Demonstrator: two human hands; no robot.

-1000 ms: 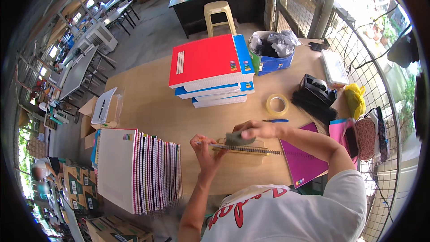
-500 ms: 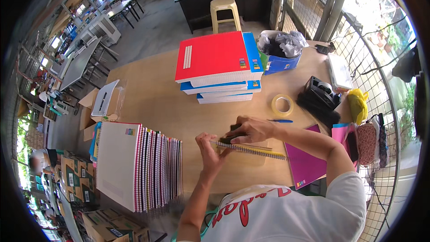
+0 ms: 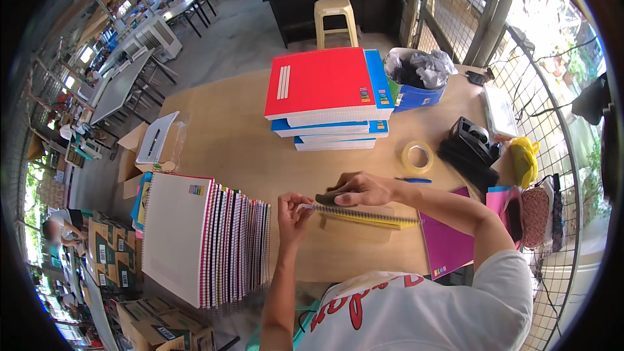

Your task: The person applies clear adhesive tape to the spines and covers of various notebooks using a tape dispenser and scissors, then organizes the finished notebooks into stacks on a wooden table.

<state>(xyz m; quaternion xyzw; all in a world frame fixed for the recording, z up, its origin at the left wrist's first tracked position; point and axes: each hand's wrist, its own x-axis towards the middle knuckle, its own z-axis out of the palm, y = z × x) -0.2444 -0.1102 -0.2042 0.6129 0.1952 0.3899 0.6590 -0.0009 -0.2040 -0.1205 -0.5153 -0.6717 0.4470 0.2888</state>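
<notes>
Left hand (image 3: 292,211) pinches the near end of a yellow-covered spiral-bound notebook (image 3: 364,216), steadying its wire edge upward. Right hand (image 3: 364,188) closes over a dark grey tool (image 3: 330,199) pressed on the coil. Upright row of spiral notebooks (image 3: 208,247) stands just left, ready to hand.

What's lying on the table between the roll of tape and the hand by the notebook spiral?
In the head view, a blue pen lies on the table between the tape roll and the right hand, which rests on the spiral notebook.
</notes>
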